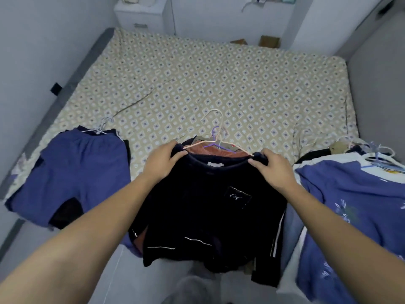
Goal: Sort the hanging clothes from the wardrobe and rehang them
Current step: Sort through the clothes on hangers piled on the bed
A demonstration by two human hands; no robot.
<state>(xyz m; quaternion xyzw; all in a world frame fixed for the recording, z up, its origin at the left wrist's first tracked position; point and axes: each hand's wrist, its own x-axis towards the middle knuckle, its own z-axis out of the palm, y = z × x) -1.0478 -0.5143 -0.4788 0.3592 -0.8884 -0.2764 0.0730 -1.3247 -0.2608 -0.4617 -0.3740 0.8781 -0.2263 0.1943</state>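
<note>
From my head view, my left hand and right hand each pinch a shoulder of the black top, on its pale hanger, at the bed's near edge. I'm sorting; next, probably lay it on one pile. No containers visible.

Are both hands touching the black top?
Touching. In the head view, the left hand and the right hand each grip a shoulder of the black top, fingers curled over the fabric.
</note>
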